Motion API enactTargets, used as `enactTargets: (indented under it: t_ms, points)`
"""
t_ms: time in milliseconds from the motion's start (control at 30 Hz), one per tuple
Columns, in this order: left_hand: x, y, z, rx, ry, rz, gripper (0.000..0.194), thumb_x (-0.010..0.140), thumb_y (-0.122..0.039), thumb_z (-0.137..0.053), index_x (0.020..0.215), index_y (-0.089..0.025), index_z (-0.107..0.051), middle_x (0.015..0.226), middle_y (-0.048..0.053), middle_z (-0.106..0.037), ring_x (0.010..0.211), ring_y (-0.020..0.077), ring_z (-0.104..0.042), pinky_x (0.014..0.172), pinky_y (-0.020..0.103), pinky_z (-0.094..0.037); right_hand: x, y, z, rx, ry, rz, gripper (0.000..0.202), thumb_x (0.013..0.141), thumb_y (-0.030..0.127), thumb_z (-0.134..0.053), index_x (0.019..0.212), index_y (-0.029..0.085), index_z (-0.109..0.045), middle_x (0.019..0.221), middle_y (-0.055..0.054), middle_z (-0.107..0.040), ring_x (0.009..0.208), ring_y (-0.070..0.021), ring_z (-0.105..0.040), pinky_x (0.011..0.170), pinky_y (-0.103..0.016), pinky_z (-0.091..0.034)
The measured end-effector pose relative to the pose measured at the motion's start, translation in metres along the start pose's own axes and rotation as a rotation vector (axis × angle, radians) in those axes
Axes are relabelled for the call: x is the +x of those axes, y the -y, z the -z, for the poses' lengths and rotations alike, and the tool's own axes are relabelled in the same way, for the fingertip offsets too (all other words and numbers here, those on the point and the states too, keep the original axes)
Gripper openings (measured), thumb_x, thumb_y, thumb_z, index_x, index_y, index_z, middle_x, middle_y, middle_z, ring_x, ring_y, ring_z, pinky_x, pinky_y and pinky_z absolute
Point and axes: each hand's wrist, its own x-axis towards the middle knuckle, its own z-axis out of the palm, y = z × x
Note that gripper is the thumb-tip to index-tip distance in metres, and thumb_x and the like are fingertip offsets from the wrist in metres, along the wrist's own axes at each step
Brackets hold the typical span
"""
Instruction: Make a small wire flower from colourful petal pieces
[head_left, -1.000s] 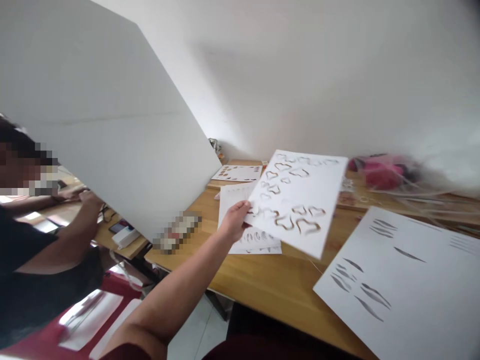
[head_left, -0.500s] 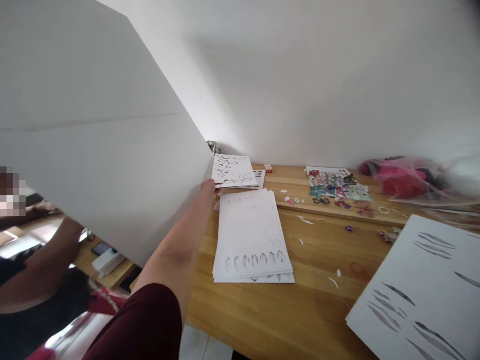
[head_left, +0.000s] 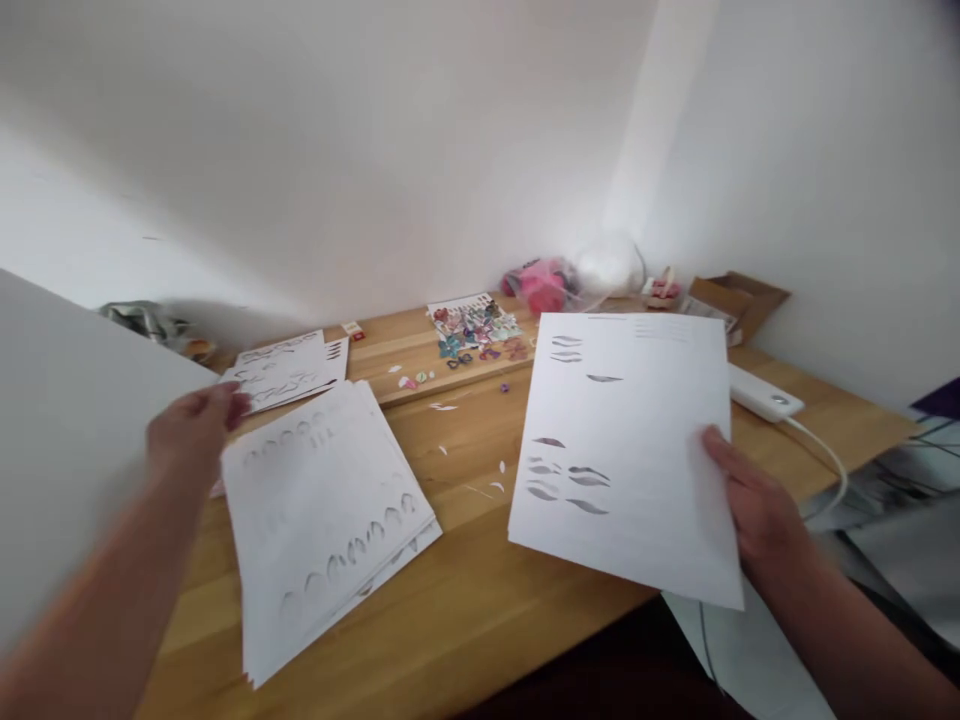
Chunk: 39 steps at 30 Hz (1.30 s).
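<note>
My right hand (head_left: 765, 510) grips the right edge of a white paper sheet (head_left: 637, 400), thumb on top. The sheet has several narrow, wavy leaf-shaped cut-outs and is raised in front of the table. At left, my left hand (head_left: 191, 425), slightly blurred, has its fingers pinched at the near left corner of another cut-out sheet (head_left: 289, 365); that sheet lies over more paper. Between my hands, a stack of white sheets (head_left: 315, 500) rests on the wooden table (head_left: 465, 560), with rows of petal-shaped cut-outs along its edges.
Colourful fabric flower pieces (head_left: 472, 325) lie on paper at the back. Paper scraps (head_left: 442, 407) are scattered mid-table. Behind are a pink bundle in clear plastic (head_left: 544, 285) and a cardboard box (head_left: 739, 300). A white power strip (head_left: 765, 393) sits right; a pale panel (head_left: 67, 450) stands left.
My view has swung to the right, so the left panel takes up less of it. My right hand has come into sight, holding the wavy-cut sheet. My left hand stays by the far-left sheets.
</note>
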Motion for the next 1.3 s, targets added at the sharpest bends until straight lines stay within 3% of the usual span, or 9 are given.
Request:
enactTargets:
  t_ms: [67,133,233,333,433,767,933,1133,1300]
  points:
    - [-0.033,0.001,-0.016,-0.094,0.292,0.058,0.02,0.08,-0.034,-0.067,0.092,-0.018,-0.067,0.079,-0.002,-0.068,0.079,0.015,-0.064,0.079,0.031,-0.054,0.001,-0.005,-0.006,0.113,0.054,-0.145,0.032,0.074,0.042,-0.072,0.096,0.02,-0.073,0.092,-0.01,-0.074,0.08,-0.0297,-0.071,0.071,-0.039,-0.062]
    - [-0.082,-0.001,-0.038,-0.165,0.594,0.102,0.036,0.075,-0.041,-0.074,0.101,-0.016,-0.069,0.091,0.004,-0.071,0.085,0.0179,-0.065,0.078,0.031,-0.055,-0.002,-0.009,-0.011,0.172,0.128,-0.202,0.034,0.076,0.041,-0.07,0.101,0.018,-0.072,0.095,-0.01,-0.074,0.082,-0.0286,-0.072,0.073,-0.037,-0.061]
    - [-0.16,-0.006,-0.072,-0.21,0.809,0.142,0.045,0.08,-0.046,-0.069,0.115,-0.018,-0.066,0.107,0.01,-0.07,0.092,0.0201,-0.066,0.079,0.032,-0.054,-0.012,-0.011,-0.011,0.204,0.222,-0.213,0.036,0.077,0.039,-0.07,0.103,0.015,-0.071,0.094,-0.011,-0.075,0.084,-0.0287,-0.071,0.075,-0.036,-0.06]
    - [-0.213,-0.012,-0.091,-0.258,0.913,0.147,0.045,0.083,-0.045,-0.065,0.12,-0.02,-0.065,0.111,0.011,-0.069,0.094,0.0211,-0.065,0.079,0.032,-0.053,-0.023,-0.01,-0.005,0.197,0.272,-0.205,0.037,0.076,0.038,-0.072,0.105,0.016,-0.07,0.093,-0.011,-0.075,0.082,-0.0284,-0.072,0.074,-0.037,-0.06]
    - [-0.233,-0.015,-0.095,-0.264,0.892,0.121,0.041,0.083,-0.043,-0.066,0.116,-0.02,-0.069,0.105,0.01,-0.071,0.089,0.0194,-0.064,0.076,0.03,-0.052,-0.032,-0.007,0.002,0.208,0.28,-0.189,0.037,0.075,0.036,-0.074,0.106,0.017,-0.07,0.092,-0.009,-0.075,0.081,-0.0276,-0.072,0.072,-0.036,-0.061]
    - [-0.261,-0.015,-0.084,-0.241,0.791,0.18,0.038,0.08,-0.039,-0.069,0.114,-0.021,-0.07,0.104,0.008,-0.071,0.092,0.0188,-0.063,0.077,0.029,-0.051,-0.045,-0.005,0.014,0.199,0.301,-0.186,0.041,0.069,0.035,-0.078,0.105,0.017,-0.069,0.086,-0.007,-0.075,0.073,-0.0253,-0.072,0.066,-0.037,-0.062]
    - [-0.267,-0.011,-0.079,-0.26,0.763,0.2,0.038,0.08,-0.037,-0.069,0.115,-0.022,-0.07,0.108,0.008,-0.07,0.093,0.0184,-0.062,0.075,0.028,-0.05,-0.047,-0.007,0.012,0.178,0.324,-0.181,0.035,0.07,0.036,-0.077,0.099,0.018,-0.071,0.079,-0.006,-0.074,0.069,-0.0247,-0.072,0.066,-0.036,-0.062]
    - [-0.27,-0.014,-0.072,-0.388,0.782,0.231,0.033,0.081,-0.036,-0.068,0.11,-0.021,-0.071,0.104,0.007,-0.069,0.09,0.0171,-0.061,0.072,0.026,-0.048,-0.042,-0.016,0.013,0.161,0.327,-0.21,0.032,0.076,0.041,-0.071,0.1,0.019,-0.072,0.085,-0.008,-0.075,0.072,-0.0267,-0.072,0.067,-0.037,-0.061]
    - [-0.269,-0.016,-0.066,-0.293,0.691,0.083,0.029,0.082,-0.034,-0.067,0.108,-0.023,-0.073,0.102,0.006,-0.069,0.089,0.0168,-0.059,0.07,0.025,-0.048,-0.038,-0.023,0.012,0.126,0.299,-0.187,0.036,0.076,0.039,-0.072,0.104,0.016,-0.071,0.092,-0.009,-0.074,0.078,-0.0261,-0.072,0.072,-0.032,-0.06]
